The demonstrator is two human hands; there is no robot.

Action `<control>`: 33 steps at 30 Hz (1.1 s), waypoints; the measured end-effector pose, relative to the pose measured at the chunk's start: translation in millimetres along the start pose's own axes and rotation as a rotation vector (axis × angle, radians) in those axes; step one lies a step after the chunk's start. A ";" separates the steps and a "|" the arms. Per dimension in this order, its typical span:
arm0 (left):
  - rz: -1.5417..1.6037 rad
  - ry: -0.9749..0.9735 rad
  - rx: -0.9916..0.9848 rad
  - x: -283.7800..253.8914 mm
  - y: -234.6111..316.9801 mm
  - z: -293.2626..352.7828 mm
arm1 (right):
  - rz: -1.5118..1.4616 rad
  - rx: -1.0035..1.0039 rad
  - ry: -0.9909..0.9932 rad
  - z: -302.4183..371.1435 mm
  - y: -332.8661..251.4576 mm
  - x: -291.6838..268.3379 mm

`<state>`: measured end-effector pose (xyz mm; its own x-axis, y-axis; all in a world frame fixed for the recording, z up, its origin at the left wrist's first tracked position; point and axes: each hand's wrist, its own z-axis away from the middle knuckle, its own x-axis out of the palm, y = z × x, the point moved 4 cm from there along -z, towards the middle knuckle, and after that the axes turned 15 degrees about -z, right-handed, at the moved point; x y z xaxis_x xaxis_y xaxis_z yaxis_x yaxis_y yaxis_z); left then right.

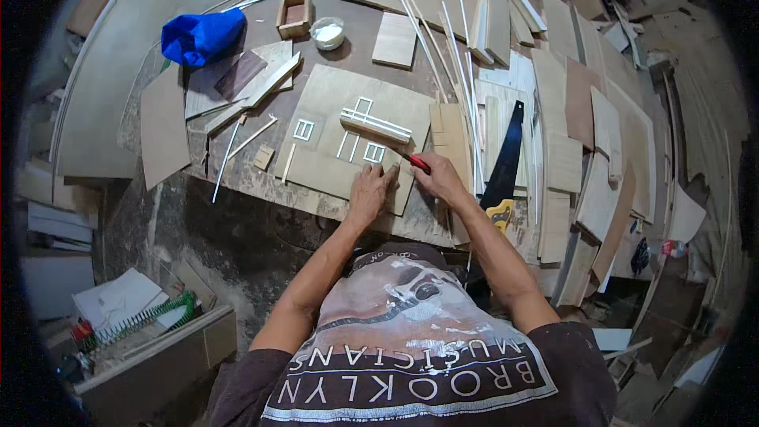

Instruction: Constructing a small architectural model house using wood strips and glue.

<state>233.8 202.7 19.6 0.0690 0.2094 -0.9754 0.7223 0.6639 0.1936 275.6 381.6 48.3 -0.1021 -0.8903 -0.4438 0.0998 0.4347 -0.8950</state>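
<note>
My right hand (439,179) is closed around a red-handled knife (417,163), its thin tip pointing up and left over a plywood panel (316,166). Next to it, my left hand (368,194) presses its outstretched fingers onto the panel, just below a small white window frame (374,153). A second white frame (303,130) lies farther left on the panel. Across the panel's middle is a wooden block (375,128) with white strips along it. Thin white strips (346,145) lie just below the block. What the knife tip touches is too small to tell.
A handsaw (504,160) lies right of my right hand, among wood strips and boards. Toward the back are a blue cloth bundle (203,36), a small wooden box (295,16) and a bowl of white material (327,32). A green spring-like coil (142,323) sits at lower left.
</note>
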 end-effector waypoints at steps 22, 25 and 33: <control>0.003 -0.037 -0.098 -1.4 3.8 -0.6 | 0.036 0.014 -0.156 -12.3 16.6 14.3; 0.068 0.020 -0.136 -2.4 4.5 2.0 | 0.043 0.071 -0.205 -12.9 22.8 15.7; 0.252 0.309 -0.272 8.4 8.3 31.6 | 0.079 0.092 -0.233 -12.7 21.8 18.7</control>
<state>262.1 187.3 9.6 -0.0183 0.5640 -0.8256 0.5001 0.7202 0.4809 263.3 376.1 20.0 0.1393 -0.8659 -0.4803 0.1889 0.4994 -0.8455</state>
